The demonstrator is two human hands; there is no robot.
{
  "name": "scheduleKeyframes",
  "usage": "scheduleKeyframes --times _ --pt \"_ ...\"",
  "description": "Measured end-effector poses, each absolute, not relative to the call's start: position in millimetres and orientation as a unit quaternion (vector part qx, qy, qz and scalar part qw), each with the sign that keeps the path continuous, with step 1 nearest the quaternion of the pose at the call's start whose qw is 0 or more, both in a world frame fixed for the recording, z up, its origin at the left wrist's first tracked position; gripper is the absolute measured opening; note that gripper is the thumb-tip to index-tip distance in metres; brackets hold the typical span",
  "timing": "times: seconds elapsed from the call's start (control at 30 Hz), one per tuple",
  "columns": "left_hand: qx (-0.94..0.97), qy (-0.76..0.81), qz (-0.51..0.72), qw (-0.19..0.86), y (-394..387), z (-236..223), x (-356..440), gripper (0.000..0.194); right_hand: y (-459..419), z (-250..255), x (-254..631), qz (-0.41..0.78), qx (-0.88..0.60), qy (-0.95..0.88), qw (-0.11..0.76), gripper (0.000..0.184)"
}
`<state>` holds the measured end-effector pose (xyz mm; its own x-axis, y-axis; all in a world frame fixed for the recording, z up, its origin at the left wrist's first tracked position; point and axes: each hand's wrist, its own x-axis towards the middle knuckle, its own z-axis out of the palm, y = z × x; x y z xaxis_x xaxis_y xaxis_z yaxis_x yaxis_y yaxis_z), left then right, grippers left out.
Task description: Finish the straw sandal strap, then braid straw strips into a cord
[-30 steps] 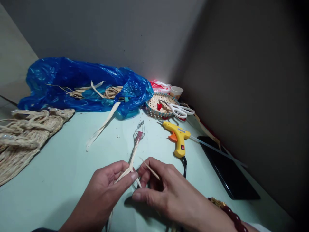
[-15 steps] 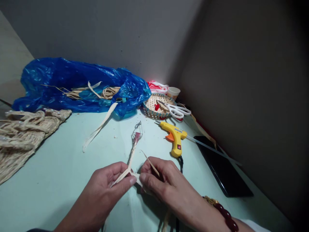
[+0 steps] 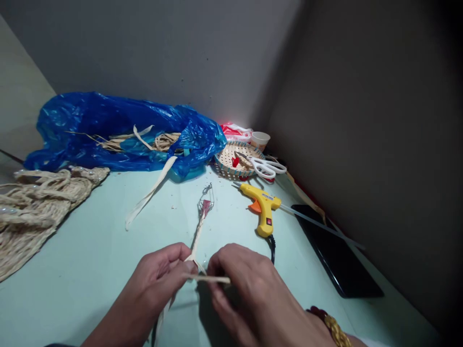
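Observation:
A pale braid of flat plant-fibre strips [image 3: 198, 234] runs toward me from a wire clip with a reddish piece [image 3: 206, 207] on the table. My left hand [image 3: 164, 270] pinches the lower end of the braid between thumb and fingers, and a loose strip hangs below it. Close on the right, my right hand [image 3: 242, 284] curls around another strip, slightly blurred. One stiff strip [image 3: 213, 278] juts across between the two hands. The fingertips of my right hand are partly hidden behind its own back.
Behind lies a blue plastic bag [image 3: 130, 115] with fibre bundles. A woven basket [image 3: 235, 166] carries white-handled scissors [image 3: 265, 167]. At the right are a yellow glue gun [image 3: 265, 209] and a black tablet-like slab [image 3: 336, 260]. A woven fibre piece [image 3: 50, 207] lies left.
My right hand has turned over, back upward, and its strip has swung from pointing up to lying across toward my left hand. My left hand keeps its pinch on the braid.

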<state>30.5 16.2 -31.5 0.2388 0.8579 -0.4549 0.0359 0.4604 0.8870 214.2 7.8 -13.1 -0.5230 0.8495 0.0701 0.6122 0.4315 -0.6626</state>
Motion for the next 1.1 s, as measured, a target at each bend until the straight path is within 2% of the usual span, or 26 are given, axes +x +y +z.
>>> scheduleKeyframes --times 0.13,0.2,0.33,0.5,0.77,1.0,1.1 --pt "0.347 0.564 0.291 0.691 16 -29 31 0.034 6 -14 212 0.255 -0.417 -0.867 0.096 0.009" --pt "0.344 0.569 0.291 0.688 16 -29 31 0.034 3 -13 210 0.234 -0.448 -0.856 0.11 0.011" --pt "0.356 0.551 0.285 0.699 17 -29 32 0.032 1 -3 210 0.225 -0.513 -0.807 0.189 0.013" --pt "0.378 0.541 0.308 0.685 17 -31 31 0.027 6 6 213 0.272 -0.496 -0.807 0.166 0.039" --pt "0.36 0.519 0.301 0.714 14 -35 29 0.025 2 -10 208 0.3 -0.493 -0.808 0.119 0.019" --pt "0.353 0.516 0.299 0.721 14 -35 27 0.021 7 -22 204 0.206 -0.503 -0.832 0.112 0.023" --pt "0.362 0.531 0.289 0.709 14 -34 27 0.022 9 -28 204 0.17 -0.49 -0.838 0.168 0.028"
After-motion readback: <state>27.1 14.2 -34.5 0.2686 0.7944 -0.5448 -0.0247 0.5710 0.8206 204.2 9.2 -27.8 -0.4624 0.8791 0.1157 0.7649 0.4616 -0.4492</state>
